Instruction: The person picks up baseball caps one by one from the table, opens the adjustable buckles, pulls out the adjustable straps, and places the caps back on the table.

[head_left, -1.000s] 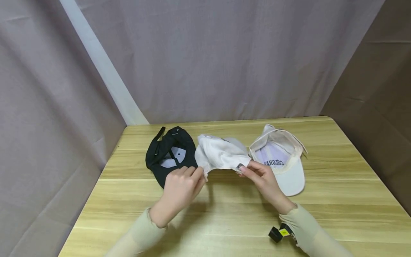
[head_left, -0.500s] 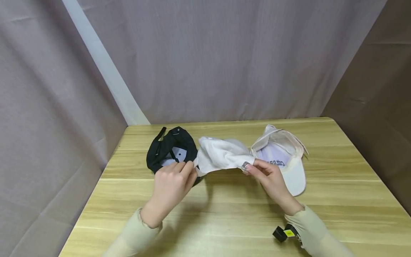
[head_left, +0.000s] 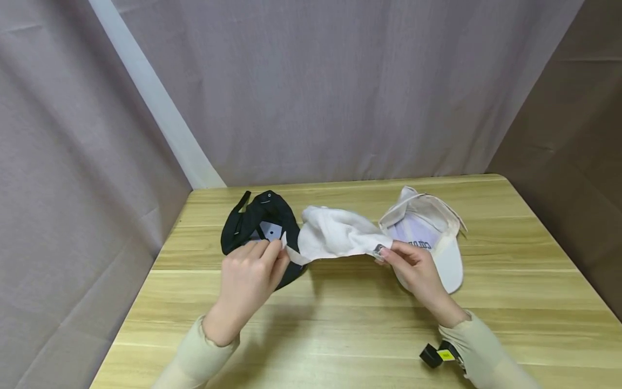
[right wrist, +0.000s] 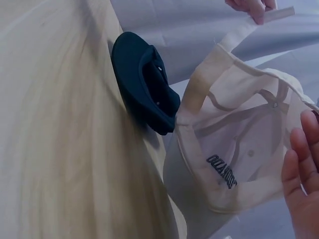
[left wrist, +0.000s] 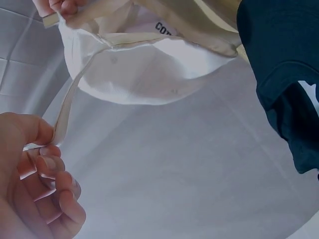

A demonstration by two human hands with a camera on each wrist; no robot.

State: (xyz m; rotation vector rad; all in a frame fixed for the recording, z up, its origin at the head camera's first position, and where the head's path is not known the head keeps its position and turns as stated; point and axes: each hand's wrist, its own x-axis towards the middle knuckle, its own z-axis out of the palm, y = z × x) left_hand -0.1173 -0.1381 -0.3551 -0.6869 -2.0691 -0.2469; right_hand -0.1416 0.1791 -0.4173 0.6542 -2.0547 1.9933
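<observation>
Between the two grips a white cap [head_left: 335,232] is held up over the wooden table [head_left: 340,329], its pale strap [head_left: 295,256] drawn out toward the left. The left hand [head_left: 250,283] pinches the free end of that strap between thumb and curled fingers; the right hand [head_left: 420,278] pinches the cap's edge at a small metal buckle [head_left: 378,250]. From the right wrist, the cap's hollow faces the camera, with dark lettering [right wrist: 223,171] inside it. Just beyond the left grip, partly hidden by that hand, a black cap [head_left: 232,235] lies on the table. Beyond the right grip, a second pale cap [head_left: 449,267] lies open side up, its brim reaching back behind the right hand. Nearer the wearer than the right grip, a black device [head_left: 430,356] with a yellow label sits at the right sleeve [head_left: 481,346]. A grey curtain [head_left: 340,92] hangs past the table's far edge.
</observation>
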